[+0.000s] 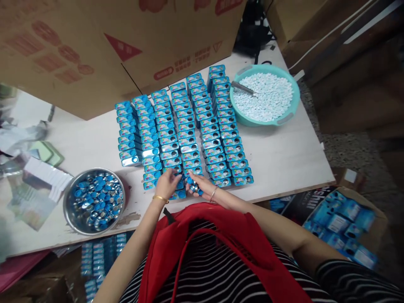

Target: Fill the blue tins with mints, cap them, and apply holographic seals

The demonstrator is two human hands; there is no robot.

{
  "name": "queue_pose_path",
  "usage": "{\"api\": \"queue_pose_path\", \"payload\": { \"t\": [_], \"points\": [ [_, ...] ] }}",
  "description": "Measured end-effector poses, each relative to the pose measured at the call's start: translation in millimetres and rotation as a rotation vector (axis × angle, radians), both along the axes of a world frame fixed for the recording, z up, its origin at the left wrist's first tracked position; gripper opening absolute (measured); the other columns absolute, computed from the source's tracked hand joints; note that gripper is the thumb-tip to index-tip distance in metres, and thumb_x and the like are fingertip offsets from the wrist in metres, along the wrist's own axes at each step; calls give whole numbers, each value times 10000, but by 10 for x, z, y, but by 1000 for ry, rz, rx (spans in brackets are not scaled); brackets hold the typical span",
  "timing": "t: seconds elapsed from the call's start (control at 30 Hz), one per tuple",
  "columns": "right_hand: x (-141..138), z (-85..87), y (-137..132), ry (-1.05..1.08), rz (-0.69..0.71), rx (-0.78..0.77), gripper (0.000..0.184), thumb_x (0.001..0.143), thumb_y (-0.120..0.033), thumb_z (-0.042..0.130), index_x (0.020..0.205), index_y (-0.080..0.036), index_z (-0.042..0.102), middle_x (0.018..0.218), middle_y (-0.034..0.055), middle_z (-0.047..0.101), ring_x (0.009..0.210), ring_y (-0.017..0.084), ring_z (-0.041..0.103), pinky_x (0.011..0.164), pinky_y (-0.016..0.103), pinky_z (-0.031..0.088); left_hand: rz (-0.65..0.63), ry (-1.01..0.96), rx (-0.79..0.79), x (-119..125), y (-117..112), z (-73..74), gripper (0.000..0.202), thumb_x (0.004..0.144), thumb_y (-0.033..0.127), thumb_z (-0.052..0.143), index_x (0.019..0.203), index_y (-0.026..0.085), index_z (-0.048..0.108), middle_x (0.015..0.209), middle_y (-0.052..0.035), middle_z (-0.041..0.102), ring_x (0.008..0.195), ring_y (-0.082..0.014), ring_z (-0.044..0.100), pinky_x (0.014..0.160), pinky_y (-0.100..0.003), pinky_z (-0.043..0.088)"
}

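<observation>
With the left hand lying half-curled on the near end of the rows of small blue rectangular tins (grasp unclear) and the right hand clasping one blue tin just beside them, a sideways nudge is probably threatening to topple neighbours.

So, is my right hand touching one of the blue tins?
Touching. The head view shows the right hand with its fingers closed round a blue tin at the near end of the rows.
</observation>
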State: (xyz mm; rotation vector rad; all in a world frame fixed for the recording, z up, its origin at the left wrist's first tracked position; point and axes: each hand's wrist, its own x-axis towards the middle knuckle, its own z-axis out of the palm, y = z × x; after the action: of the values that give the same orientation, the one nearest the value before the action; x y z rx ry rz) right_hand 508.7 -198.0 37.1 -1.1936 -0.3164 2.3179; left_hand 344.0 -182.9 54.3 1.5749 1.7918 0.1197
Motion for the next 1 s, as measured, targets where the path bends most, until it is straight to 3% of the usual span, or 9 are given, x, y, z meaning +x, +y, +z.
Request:
{"api": "queue_pose_path", "payload": {
  "t": [0.07, 0.13, 0.2, 0.33, 0.47, 0.6, 0.8, 0.9, 1.0],
  "points": [
    [-20, -3, -3, 16, -3, 7, 447, 797, -596, 613, 794, -154, 552, 568, -3, 582, 441, 85, 507, 320, 154, 305, -2, -230, 97, 69, -118, 5, 196, 787, 310, 619, 950, 202, 636, 851, -30, 622, 783, -153, 580, 746, -268, 465],
    [-41, -12, -9, 34, 6, 8, 429, 802, -580, 619, 815, -155, 565, 565, -16, 567, 444, 80, 509, 322, 148, 303, 41, -306, 157, 124, -194, -5, 104, 763, 279, 619, 819, 192, 624, 850, -29, 600, 797, -148, 561, 762, -270, 463],
    [-56, -25, -9, 30, 14, 6, 412, 814, -568, 613, 831, -159, 560, 578, -13, 580, 446, 80, 512, 322, 146, 303, 152, -310, 181, 131, -198, -31, 90, 773, 272, 588, 746, 186, 579, 805, -23, 583, 767, -142, 552, 735, -265, 460],
    [-56, -50, 25, -18, 13, 17, 411, 841, -572, 575, 858, -162, 550, 582, 1, 602, 437, 84, 511, 320, 146, 310, 310, -156, 149, 27, -8, -91, 74, 797, 257, 552, 815, 185, 540, 766, -17, 594, 699, -137, 555, 683, -254, 444],
    [-35, -62, 66, -7, 14, 1, 417, 833, -584, 580, 877, -171, 551, 573, -7, 596, 428, 84, 504, 313, 144, 311, 135, 184, -6, 4, 275, -103, 65, 813, 254, 558, 844, 197, 564, 779, -29, 627, 757, -172, 595, 677, -268, 425],
    [-21, -68, 94, -1, -1, -20, 429, 823, -593, 585, 872, -167, 560, 560, -9, 592, 404, 82, 485, 303, 147, 295, -50, 448, -207, 70, 496, -80, 214, 841, 402, 556, 872, 201, 623, 883, -90, 676, 871, -252, 634, 690, -313, 444],
    [-14, -65, 146, 14, 10, -32, 427, 826, -585, 586, 859, -160, 567, 570, -1, 605, 408, 80, 480, 303, 149, 293, -166, 588, -313, 68, 601, -69, 384, 869, 489, 498, 874, 150, 678, 978, -183, 676, 949, -337, 633, 740, -385, 473],
    [-22, -54, 170, 9, 3, -17, 449, 825, -601, 575, 859, -154, 565, 560, 0, 602, 410, 79, 476, 301, 150, 286, -127, 466, -204, 56, 504, -43, 298, 866, 415, 524, 908, 153, 660, 921, -149, 676, 897, -297, 636, 742, -377, 477],
    [-48, -38, 189, -8, -2, -7, 453, 822, -611, 572, 845, -159, 553, 544, -5, 595, 398, 76, 467, 296, 149, 276, -64, 35, -26, 76, 310, -9, 216, 840, 333, 552, 983, 185, 619, 860, -59, 653, 827, -193, 615, 761, -312, 485]
  ]
}}
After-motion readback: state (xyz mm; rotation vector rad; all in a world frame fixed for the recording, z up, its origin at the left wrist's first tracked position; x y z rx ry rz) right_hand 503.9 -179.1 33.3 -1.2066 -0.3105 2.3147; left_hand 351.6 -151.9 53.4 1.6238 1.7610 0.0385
